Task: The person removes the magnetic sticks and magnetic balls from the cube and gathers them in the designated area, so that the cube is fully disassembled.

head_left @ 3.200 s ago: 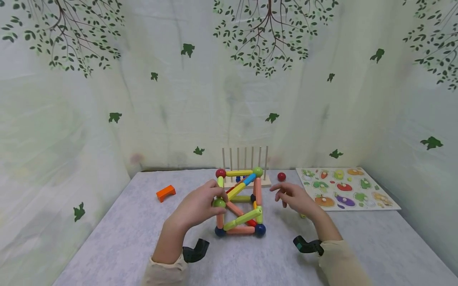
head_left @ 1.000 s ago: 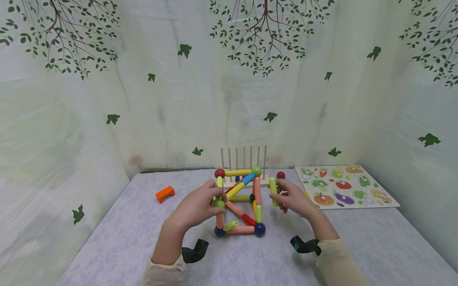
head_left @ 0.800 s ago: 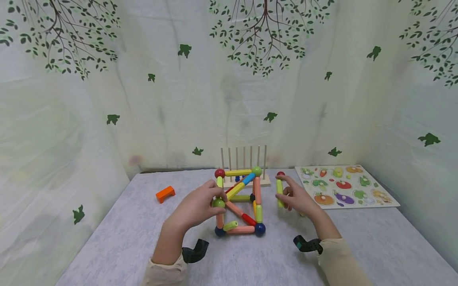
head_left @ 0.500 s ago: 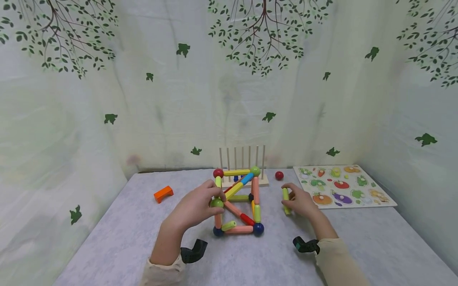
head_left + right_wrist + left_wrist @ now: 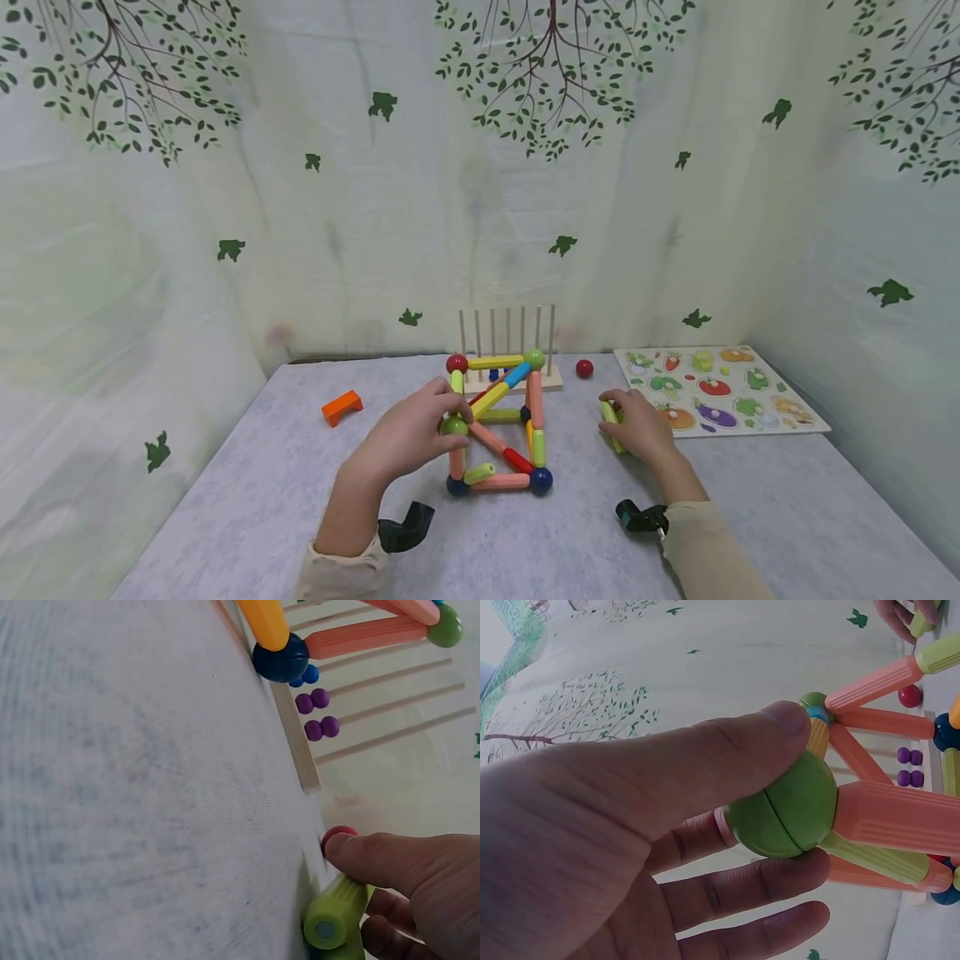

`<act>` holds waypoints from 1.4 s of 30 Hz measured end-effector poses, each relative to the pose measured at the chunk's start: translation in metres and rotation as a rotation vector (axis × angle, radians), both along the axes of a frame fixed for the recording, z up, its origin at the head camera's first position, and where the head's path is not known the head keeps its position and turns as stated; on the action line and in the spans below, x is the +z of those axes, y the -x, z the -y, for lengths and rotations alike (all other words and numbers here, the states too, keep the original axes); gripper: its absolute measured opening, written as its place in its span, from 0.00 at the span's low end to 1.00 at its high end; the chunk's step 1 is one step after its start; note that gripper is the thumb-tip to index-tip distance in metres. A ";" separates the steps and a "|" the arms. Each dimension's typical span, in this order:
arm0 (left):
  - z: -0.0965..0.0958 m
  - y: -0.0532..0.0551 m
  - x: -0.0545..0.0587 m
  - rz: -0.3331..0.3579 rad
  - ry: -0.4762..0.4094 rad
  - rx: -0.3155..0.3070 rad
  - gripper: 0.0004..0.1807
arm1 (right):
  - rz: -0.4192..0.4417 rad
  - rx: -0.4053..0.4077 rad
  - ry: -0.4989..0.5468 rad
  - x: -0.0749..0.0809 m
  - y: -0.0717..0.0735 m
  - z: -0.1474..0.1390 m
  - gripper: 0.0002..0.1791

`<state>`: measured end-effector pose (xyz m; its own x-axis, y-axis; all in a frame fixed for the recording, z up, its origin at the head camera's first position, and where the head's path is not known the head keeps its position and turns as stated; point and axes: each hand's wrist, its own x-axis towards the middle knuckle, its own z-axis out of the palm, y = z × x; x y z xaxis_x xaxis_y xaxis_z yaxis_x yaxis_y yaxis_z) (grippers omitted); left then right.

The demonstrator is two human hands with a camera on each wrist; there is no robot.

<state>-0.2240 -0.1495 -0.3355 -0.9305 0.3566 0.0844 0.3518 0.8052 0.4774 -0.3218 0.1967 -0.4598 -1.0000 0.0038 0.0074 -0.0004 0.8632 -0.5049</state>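
Observation:
A frame of magnetic sticks [image 5: 538, 400] and balls stands mid-table, in pink, lime, yellow, blue and red. My left hand [image 5: 408, 429] holds it by a green ball [image 5: 787, 806] at its left side, thumb across the ball. Dark blue balls [image 5: 541, 481] form lower corners; a short lime stick [image 5: 480, 473] points out from the near left one. To the right of the frame, my right hand [image 5: 643, 429] holds a lime magnetic stick [image 5: 334, 915] low over the table, its thumb along the top. Something lime shows below that stick in the right wrist view, partly cut off.
Behind the frame stands a wooden peg rack [image 5: 553, 382] with small beads. A red ball [image 5: 584, 368] lies right of it. A vegetable puzzle board [image 5: 810, 421] sits at the back right. An orange block [image 5: 342, 408] lies at left on the grey table [image 5: 262, 500].
The right hand has taken the lime stick away from the frame's front and carried it right and down towards the table. My left hand keeps its hold on the green ball.

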 end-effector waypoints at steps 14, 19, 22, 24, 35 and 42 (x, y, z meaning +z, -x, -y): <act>0.001 0.000 0.000 -0.017 0.009 -0.012 0.10 | -0.271 0.028 0.242 0.018 -0.008 0.014 0.11; 0.002 0.000 0.000 -0.020 0.016 -0.010 0.10 | -0.425 0.195 0.353 0.039 -0.023 0.044 0.08; 0.002 0.000 0.000 -0.020 0.018 -0.009 0.10 | -0.469 0.327 0.358 0.050 -0.035 0.063 0.07; 0.002 0.000 0.000 -0.021 0.018 -0.011 0.10 | -0.480 0.394 0.366 0.055 -0.042 0.074 0.07; 0.002 -0.002 0.001 -0.034 0.018 -0.029 0.09 | -0.238 0.692 0.246 0.058 -0.070 0.120 0.11; 0.002 -0.003 0.002 -0.036 0.009 -0.033 0.09 | -0.122 0.709 0.053 0.049 -0.078 0.138 0.13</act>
<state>-0.2214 -0.1516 -0.3337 -0.9147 0.3878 0.1138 0.3948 0.7971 0.4569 -0.2437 0.0591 -0.4109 -0.7543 -0.6420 0.1373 -0.6104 0.6088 -0.5068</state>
